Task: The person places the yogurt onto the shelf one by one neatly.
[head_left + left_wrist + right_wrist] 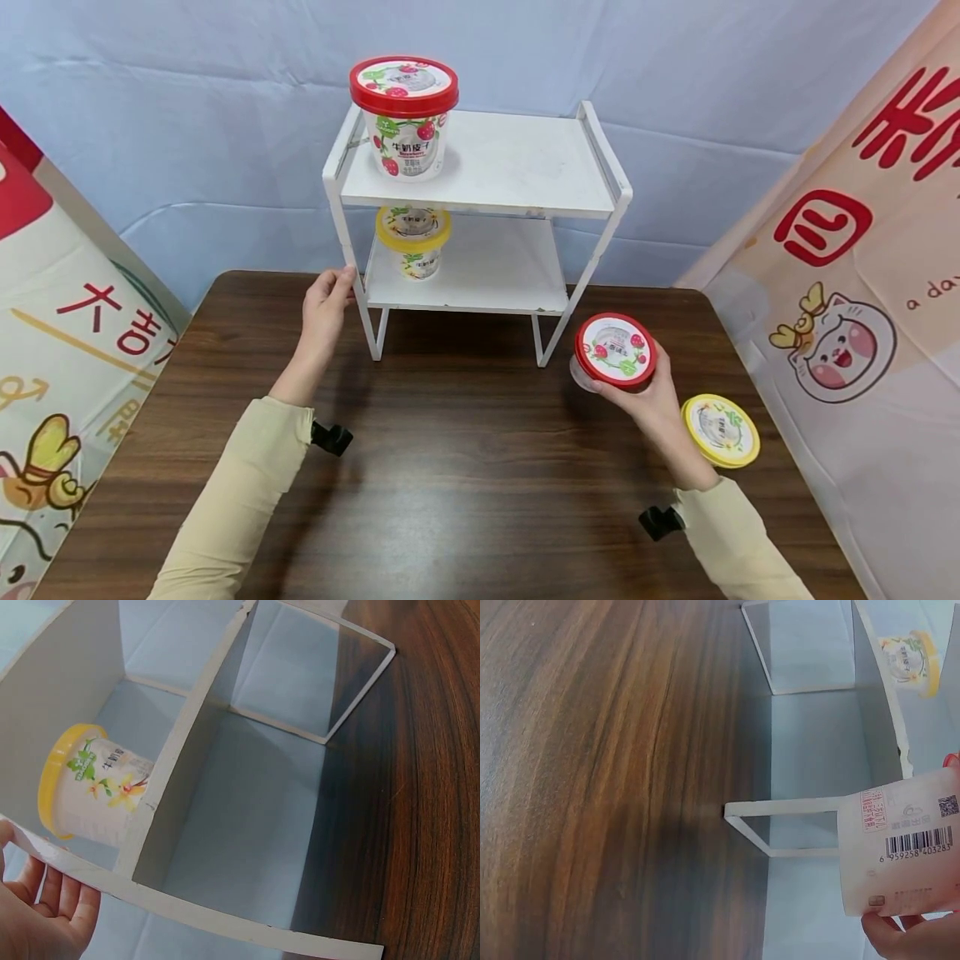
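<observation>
The red-lidded tub [615, 350] was gripped roughly upright by the right hand [651, 400], just right of the lower shelf's [502, 262] right front corner; the left front post [365, 325] was pinched by the left hand [327, 300].

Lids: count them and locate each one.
4. Red lid on the upper-shelf tub; yellow lid on the lower-shelf tub; second red lid on the held tub, in the right grip; second yellow lid toward the table's right edge. Others may be hidden.
</observation>
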### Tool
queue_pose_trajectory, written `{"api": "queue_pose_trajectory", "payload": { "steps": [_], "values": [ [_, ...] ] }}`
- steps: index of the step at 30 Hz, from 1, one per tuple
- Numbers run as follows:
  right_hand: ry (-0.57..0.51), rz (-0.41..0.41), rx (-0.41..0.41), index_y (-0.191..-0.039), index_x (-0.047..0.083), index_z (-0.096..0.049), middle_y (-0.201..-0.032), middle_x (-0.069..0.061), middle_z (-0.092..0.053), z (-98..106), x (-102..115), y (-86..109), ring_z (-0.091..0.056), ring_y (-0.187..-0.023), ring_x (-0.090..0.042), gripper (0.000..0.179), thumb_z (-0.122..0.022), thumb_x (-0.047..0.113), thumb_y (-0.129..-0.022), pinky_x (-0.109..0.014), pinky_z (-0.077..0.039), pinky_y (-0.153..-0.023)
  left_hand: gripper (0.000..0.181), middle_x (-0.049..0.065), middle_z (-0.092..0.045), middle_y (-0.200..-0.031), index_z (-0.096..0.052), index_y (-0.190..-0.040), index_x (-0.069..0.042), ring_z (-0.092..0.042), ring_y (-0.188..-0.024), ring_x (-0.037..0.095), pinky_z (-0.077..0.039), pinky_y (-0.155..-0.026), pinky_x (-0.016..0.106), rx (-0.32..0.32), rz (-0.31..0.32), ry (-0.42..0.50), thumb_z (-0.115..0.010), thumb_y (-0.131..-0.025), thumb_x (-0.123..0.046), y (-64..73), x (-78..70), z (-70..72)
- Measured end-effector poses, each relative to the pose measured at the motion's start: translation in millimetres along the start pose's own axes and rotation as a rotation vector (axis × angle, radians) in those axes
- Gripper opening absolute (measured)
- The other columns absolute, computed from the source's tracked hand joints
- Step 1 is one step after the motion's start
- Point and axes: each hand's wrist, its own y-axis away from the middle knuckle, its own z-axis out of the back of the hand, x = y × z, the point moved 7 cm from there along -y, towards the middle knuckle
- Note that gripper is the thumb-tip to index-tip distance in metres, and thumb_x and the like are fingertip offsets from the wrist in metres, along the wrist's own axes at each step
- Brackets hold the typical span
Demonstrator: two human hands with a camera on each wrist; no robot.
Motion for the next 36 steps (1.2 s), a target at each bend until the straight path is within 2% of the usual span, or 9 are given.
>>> {"api": "queue_pose_trajectory", "payload": {
  "steps": [4, 7, 11, 16, 17, 22, 28, 32, 36],
  "values": [
    [0.005, 0.020, 0.008, -0.143, 0.007, -0.012, -0.139, -0.015, -0.025, -2, 6, 0.9, -0.029, -0.124, -0.026, 0.097, -0.077, 0.013, -0.072, -0.048, -0.029, -0.102, 0.041, 0.000, -0.052, -0.084, -0.052, -0.098, 0.010, -0.051, -0.080, 0.007, -0.046, -0.084, 0.034, 0.003, -0.004, -0.001, -0.046, -0.095, -0.030, 0.1, 0.2, 0.2],
    [0.008, 0.024, 0.009, -0.143, 0.006, -0.012, -0.138, -0.014, -0.027, -3, 10, 2.1, -0.030, -0.123, -0.024, 0.097, -0.078, 0.012, -0.071, -0.044, -0.031, -0.100, 0.039, -0.001, -0.051, -0.083, -0.052, -0.097, 0.009, -0.051, -0.080, 0.007, -0.045, -0.084, 0.035, 0.003, -0.003, 0.002, -0.046, -0.096, -0.030, 0.5, -0.5, 0.1],
    [0.032, 0.059, 0.021, -0.142, 0.006, -0.014, -0.137, -0.012, -0.030, -5, 16, 3.8, -0.033, -0.122, -0.023, 0.095, -0.078, 0.012, -0.071, -0.027, -0.034, -0.096, 0.038, -0.003, -0.051, -0.082, -0.053, -0.097, 0.008, -0.051, -0.080, 0.007, -0.046, -0.082, 0.030, 0.003, 0.001, 0.000, -0.046, -0.096, -0.030, 0.7, -1.1, 0.0],
    [0.043, 0.106, 0.035, -0.142, 0.005, -0.016, -0.136, -0.012, -0.033, -8, 23, 5.3, -0.035, -0.119, -0.022, 0.094, -0.077, 0.010, -0.071, -0.011, -0.034, -0.089, 0.041, -0.001, -0.052, -0.083, -0.052, -0.098, 0.010, -0.051, -0.080, 0.007, -0.045, -0.084, 0.035, 0.007, -0.002, 0.006, -0.046, -0.096, -0.030, 0.5, -1.2, -0.2],
    [0.043, 0.115, 0.036, -0.142, 0.005, -0.016, -0.135, -0.012, -0.033, -9, 24, 5.5, -0.035, -0.119, -0.022, 0.094, -0.077, 0.009, -0.071, -0.011, -0.034, -0.088, 0.041, 0.000, -0.052, -0.083, -0.052, -0.098, 0.011, -0.051, -0.080, 0.007, -0.045, -0.085, 0.037, 0.009, -0.003, 0.007, -0.046, -0.096, -0.030, 0.8, -1.5, -0.2],
    [0.026, 0.137, 0.041, -0.141, 0.004, -0.018, -0.135, -0.013, -0.033, -11, 31, 6.2, -0.036, -0.117, -0.021, 0.093, -0.077, 0.006, -0.070, -0.010, -0.035, -0.087, 0.041, 0.002, -0.051, -0.084, -0.051, -0.099, 0.011, -0.050, -0.080, 0.008, -0.045, -0.083, 0.030, 0.011, -0.002, 0.003, -0.046, -0.096, -0.030, 1.6, -2.5, -0.2],
    [0.038, 0.144, 0.055, -0.141, 0.005, -0.018, -0.136, -0.012, -0.033, -13, 38, 7.3, -0.035, -0.119, -0.022, 0.092, -0.077, 0.007, -0.070, -0.013, -0.034, -0.089, 0.038, -0.001, -0.051, -0.083, -0.053, -0.098, 0.008, -0.051, -0.080, 0.008, -0.045, -0.084, 0.033, 0.005, 0.000, 0.008, -0.046, -0.096, -0.030, 1.2, -1.9, 0.1],
    [0.043, 0.165, 0.064, -0.141, 0.006, -0.018, -0.136, -0.012, -0.033, -14, 42, 7.7, -0.035, -0.119, -0.023, 0.092, -0.076, 0.009, -0.071, -0.014, -0.034, -0.089, 0.037, -0.001, -0.052, -0.082, -0.054, -0.097, 0.007, -0.051, -0.079, 0.008, -0.045, -0.079, 0.025, 0.001, 0.003, 0.017, -0.046, -0.095, -0.029, 1.4, -1.7, 0.1],
    [0.048, 0.181, 0.068, -0.141, 0.005, -0.018, -0.136, -0.012, -0.033, -15, 47, 8.4, -0.035, -0.119, -0.022, 0.092, -0.076, 0.009, -0.071, -0.013, -0.034, -0.089, 0.038, -0.001, -0.052, -0.081, -0.053, -0.097, 0.008, -0.051, -0.079, 0.007, -0.045, -0.077, 0.022, -0.002, 0.002, 0.014, -0.047, -0.095, -0.029, 1.1, -1.5, -0.1]
  ]
}}
